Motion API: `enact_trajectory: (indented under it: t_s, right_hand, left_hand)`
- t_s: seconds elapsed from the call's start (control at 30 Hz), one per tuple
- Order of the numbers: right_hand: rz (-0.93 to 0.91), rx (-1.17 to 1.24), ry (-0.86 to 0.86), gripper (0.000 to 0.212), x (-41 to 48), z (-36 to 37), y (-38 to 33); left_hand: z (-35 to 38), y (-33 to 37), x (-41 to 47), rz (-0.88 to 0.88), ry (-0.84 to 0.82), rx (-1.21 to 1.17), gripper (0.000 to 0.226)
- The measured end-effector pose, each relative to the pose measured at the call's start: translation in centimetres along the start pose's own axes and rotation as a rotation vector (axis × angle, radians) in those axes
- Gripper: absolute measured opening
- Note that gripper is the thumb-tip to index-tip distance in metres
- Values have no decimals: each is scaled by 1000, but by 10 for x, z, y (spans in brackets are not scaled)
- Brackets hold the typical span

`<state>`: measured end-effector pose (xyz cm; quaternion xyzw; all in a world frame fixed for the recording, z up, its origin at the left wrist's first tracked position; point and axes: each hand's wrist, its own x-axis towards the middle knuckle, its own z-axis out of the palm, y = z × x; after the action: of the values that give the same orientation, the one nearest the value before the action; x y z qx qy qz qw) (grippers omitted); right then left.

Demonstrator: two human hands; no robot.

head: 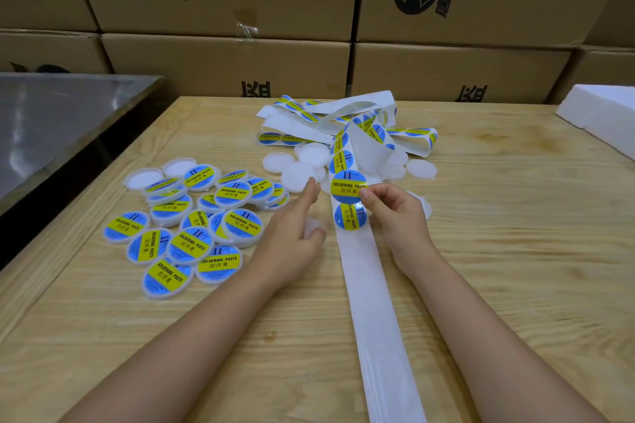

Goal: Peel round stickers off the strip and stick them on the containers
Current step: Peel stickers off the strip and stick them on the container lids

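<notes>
Strip [372,302] runs 6 to 12 o'clock on table [498,268]. R hand [395,213], 1 o'clock: thumb + forefinger pinch round sticker [345,184] at strip. L hand [295,233], 11 o'clock: fingers loose, apart, over blank container [312,224]. Labelled containers [192,216] at 9. Blanks [302,165] far, 12.

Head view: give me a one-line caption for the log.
Right hand pinches a round sticker on the strip; left hand rests on an unlabelled container beside the labelled pile.
</notes>
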<state>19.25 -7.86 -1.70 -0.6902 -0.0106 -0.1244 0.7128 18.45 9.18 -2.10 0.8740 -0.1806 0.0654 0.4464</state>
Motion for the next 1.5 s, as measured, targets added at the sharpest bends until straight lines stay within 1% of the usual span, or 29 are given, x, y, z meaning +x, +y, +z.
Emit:
enact_trajectory:
  t_s: [0.07,0.1,0.13,0.2,0.27,0.33,0.4,0.47,0.57,0.6,0.63,0.67,0.7,0.73,0.77,0.8,0.83,0.9,1.0,1.07,1.13,1.17,1.23,1.3,1.37,1.5]
  right_hand:
    - [6,11,15,17,1,-1,-2]
    - [4,8,14,18,0,-1,-2]
    - [2,12,9,17,0,-1,-3]
    - [1,59,-5,15,-1,0,-4]
    - [-6,104,-16,13,-2,0,-6]
    - [-21,71,-31,14,-3,2,-7]
    - [-29,-19,-57,24,-5,5,-5]
    - [-32,-74,-95,36,-7,8,-4]
    - [-25,-43,-128,40,-7,8,-4]
    - [-13,-13,-125,40,-7,8,-5]
    - [5,21,-116,39,-6,7,-5]
    - [25,58,-104,38,-6,6,-5]
    - [41,90,-94,38,-6,5,-6]
    - [46,106,-85,38,-5,5,-6]
    - [44,108,-80,38,-5,5,-5]
    - [37,101,-77,38,-5,6,-5]
    - [27,89,-77,38,-6,6,-5]
    - [6,63,-78,37,-7,7,-5]
    - [-10,83,-54,36,-7,10,-6]
    - [-6,137,-23,26,-6,10,-7]
    - [28,199,-1,11,-4,7,-8]
    - [58,218,4,8,-3,5,-9]
    - [114,216,-7,15,-2,2,-8]
    - [141,206,-46,13,-3,1,-6]
    - [130,204,-78,10,-4,4,-5]
    - [92,123,-98,10,-6,6,-5]
  left_hand:
    - [-2,-3,-2,29,-12,276,86]
    - [-2,-4,-2,63,-14,375,87]
    - [-1,-5,-2,95,-13,426,86]
    - [1,-7,-1,129,6,403,82]
    - [2,-8,0,146,61,299,81]
    - [3,-8,1,194,140,197,81]
    - [5,-6,2,288,188,146,80]
    - [5,-3,2,357,197,125,80]
    - [6,-2,3,459,205,109,80]
    - [6,-2,3,440,202,92,82]
    - [7,0,3,373,198,30,84]
    - [7,2,3,258,185,-94,83]
    - [7,6,2,116,164,-280,79]
    - [6,8,3,-17,129,-485,68]
    - [4,9,4,-117,75,-661,52]
    - [2,8,6,-180,21,-771,36]
    - [1,6,7,-209,-22,-821,26]
    - [-3,4,9,-233,-63,-860,25]
    - [-5,2,11,-292,-58,-928,24]
    - [-6,0,13,-331,-39,-985,21]
    - [-7,-2,14,-333,-44,-1014,20]
    - [-7,-2,14,-327,-56,-1023,21]
    - [-7,-2,14,-320,-69,-1037,21]
    - [-7,-2,14,-313,-81,-1052,21]
    - [-7,-3,14,-297,-96,-1064,22]
    - [-8,-2,13,-281,-115,-1072,22]
